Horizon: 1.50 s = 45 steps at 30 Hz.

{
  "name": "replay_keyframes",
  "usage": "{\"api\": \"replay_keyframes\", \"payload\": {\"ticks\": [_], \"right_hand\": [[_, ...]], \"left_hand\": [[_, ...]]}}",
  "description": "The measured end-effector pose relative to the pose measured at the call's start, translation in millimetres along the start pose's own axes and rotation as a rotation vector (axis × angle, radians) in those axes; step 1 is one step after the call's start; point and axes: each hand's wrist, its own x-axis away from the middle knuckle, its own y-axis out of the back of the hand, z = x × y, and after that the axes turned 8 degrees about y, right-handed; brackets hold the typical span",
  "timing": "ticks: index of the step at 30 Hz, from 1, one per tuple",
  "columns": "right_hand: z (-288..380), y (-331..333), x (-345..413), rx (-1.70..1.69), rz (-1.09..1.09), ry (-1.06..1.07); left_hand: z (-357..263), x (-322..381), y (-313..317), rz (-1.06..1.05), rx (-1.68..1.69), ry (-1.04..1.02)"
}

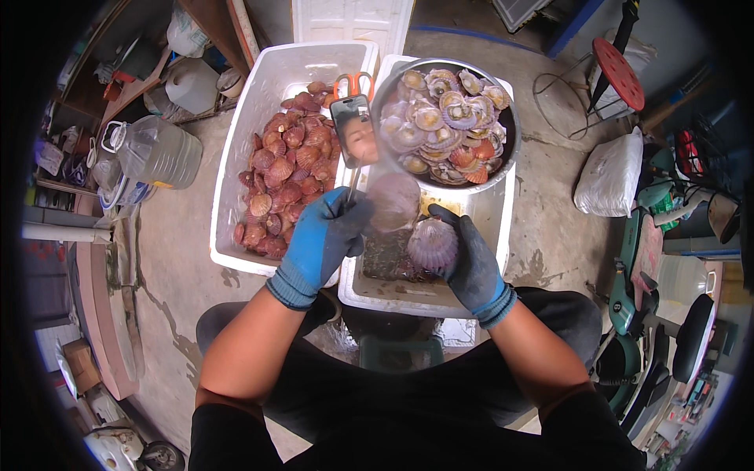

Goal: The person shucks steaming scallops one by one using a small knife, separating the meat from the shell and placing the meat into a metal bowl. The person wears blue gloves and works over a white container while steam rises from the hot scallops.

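Observation:
My left hand (333, 232), in a blue and dark grey glove, grips a thin metal tool (354, 181) that points upward. My right hand (474, 259), gloved alike, holds a purplish scallop (433, 244) by its edge. Between the hands, a scallop shell (396, 202) is blurred by motion; whether it touches my left hand I cannot tell. Both hands are over a white foam box (500, 235) with murky water and bits at its bottom. At that box's far end rests a metal basin (517, 132) heaped with opened scallops (442, 118).
A second foam box (235, 153) on the left holds many reddish scallops (294, 159). A phone (353, 132) and orange-handled scissors (354, 85) stand between the boxes. A water jug (159, 152) is at left; a red stool (618, 73), white sack (609, 173) and green scooter (624, 294) are at right.

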Motion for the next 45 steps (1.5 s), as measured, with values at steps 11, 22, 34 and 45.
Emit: {"api": "replay_keyframes", "payload": {"ticks": [11, 22, 34, 45], "right_hand": [[-12, 15, -2, -0.077, 0.017, 0.085], [-22, 0, 1, 0.061, -0.168, -0.070], [-16, 13, -2, 0.296, -0.276, -0.134], [-13, 4, 4, 0.241, -0.254, -0.102]], "left_hand": [[34, -10, -8, 0.216, -0.022, 0.167], [42, -16, -18, 0.230, 0.001, 0.175], [43, -22, -12, 0.214, -0.133, 0.112], [55, -28, -6, 0.252, -0.136, 0.110]]}}
